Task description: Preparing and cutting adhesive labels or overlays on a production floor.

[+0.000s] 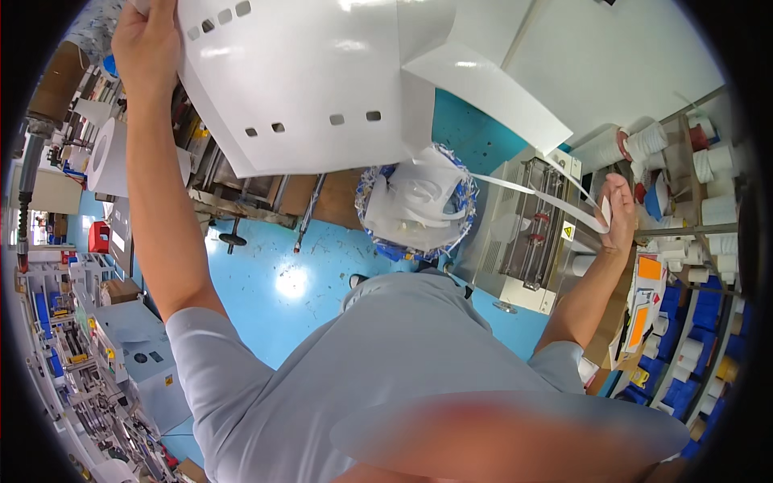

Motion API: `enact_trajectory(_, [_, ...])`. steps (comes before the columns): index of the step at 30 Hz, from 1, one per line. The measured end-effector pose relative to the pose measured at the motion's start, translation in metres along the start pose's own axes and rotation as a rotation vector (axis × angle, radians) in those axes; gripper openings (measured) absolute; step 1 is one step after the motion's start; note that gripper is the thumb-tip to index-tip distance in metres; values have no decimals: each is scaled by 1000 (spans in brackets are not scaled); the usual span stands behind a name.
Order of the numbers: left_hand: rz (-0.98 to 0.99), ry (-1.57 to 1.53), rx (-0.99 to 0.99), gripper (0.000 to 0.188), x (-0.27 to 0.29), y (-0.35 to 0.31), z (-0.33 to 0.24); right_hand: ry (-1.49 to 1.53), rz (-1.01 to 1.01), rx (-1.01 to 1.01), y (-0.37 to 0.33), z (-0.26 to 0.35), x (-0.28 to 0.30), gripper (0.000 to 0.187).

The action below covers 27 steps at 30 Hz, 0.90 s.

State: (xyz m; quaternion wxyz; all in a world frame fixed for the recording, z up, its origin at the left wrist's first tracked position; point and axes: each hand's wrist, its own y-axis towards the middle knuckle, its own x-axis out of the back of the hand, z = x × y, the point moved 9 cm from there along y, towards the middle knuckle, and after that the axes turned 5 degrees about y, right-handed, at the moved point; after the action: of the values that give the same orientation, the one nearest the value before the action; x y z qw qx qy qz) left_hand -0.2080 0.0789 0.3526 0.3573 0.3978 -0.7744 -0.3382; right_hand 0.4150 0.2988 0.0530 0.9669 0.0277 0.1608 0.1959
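My left hand (pixel 149 44), raised at the upper left, is closed on the left edge of a large glossy white sheet (pixel 306 72) with small rounded rectangular holes punched through it. The sheet is creased and bent toward its right side, where a long flap (pixel 491 84) sticks out. Over on the right, my right hand (pixel 618 213) is closed on a narrow white strip (pixel 555 201). That strip stretches back to a round bin (pixel 367 211) lined with patterned plastic, which holds curled white strips. Another thin band runs from near the flap's end toward the right hand.
A machine with rollers (pixel 531 233) stands right of the bin. Shelves (pixel 700 229) with white rolls and blue bins line the right side. On the left are a large white roll (pixel 109 157), more machinery and a grey cabinet (pixel 149 354). The floor (pixel 322 266) is shiny blue.
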Motion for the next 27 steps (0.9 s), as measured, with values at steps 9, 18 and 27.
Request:
enact_trajectory(9, [189, -180, 74, 32, -46, -9, -45, -24, -440, -11, -9, -17, 13, 31])
enact_trajectory(18, [301, -373, 357, 32, -127, -62, -53, -189, 126, 317, 18, 20, -204, 54])
enact_trajectory(27, [454, -814, 795, 51, -165, -126, -8, 243, 343, -18, 35, -12, -233, 29])
